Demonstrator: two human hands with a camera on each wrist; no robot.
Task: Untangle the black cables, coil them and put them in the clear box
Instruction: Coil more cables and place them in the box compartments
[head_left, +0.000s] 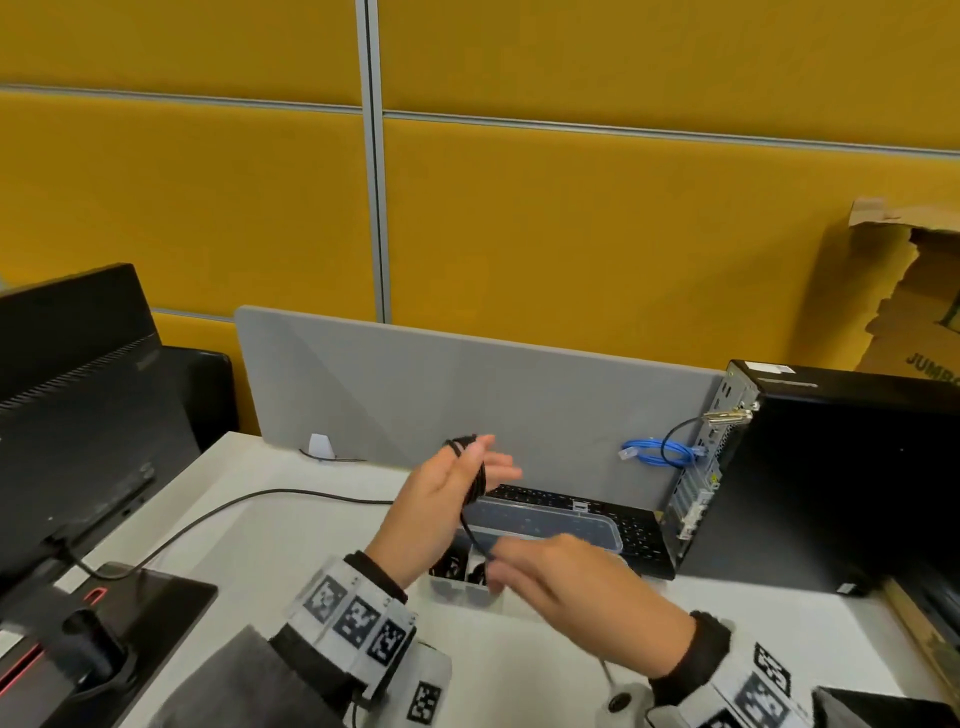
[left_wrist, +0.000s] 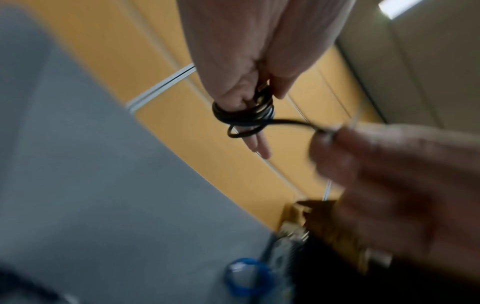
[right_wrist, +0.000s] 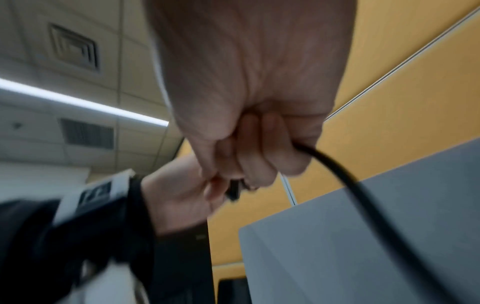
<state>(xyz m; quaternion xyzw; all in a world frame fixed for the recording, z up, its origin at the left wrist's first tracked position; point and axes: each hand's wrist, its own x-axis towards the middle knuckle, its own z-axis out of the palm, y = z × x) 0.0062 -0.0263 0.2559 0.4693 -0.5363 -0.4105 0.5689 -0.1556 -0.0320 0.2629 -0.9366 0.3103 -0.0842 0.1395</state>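
A black cable (head_left: 475, 480) is wound in several loops round the fingers of my raised left hand (head_left: 441, 493), above the desk. In the left wrist view the thumb of the left hand (left_wrist: 233, 51) pinches the coil (left_wrist: 241, 115). One loose strand runs down to my right hand (head_left: 550, 569), which grips the cable's end in curled fingers (right_wrist: 246, 160); the strand (right_wrist: 350, 185) leaves that fist to the right. The clear box (head_left: 613, 535) sits on the desk below both hands. Dark cable coils (head_left: 452, 564) lie in its near end, partly hidden by my hands.
A black keyboard (head_left: 641, 540) lies behind the box against a grey divider (head_left: 467, 389). A black PC tower (head_left: 831, 478) with a blue cable (head_left: 660, 452) stands at the right. A monitor (head_left: 78, 415) and its lead (head_left: 234, 509) are at the left.
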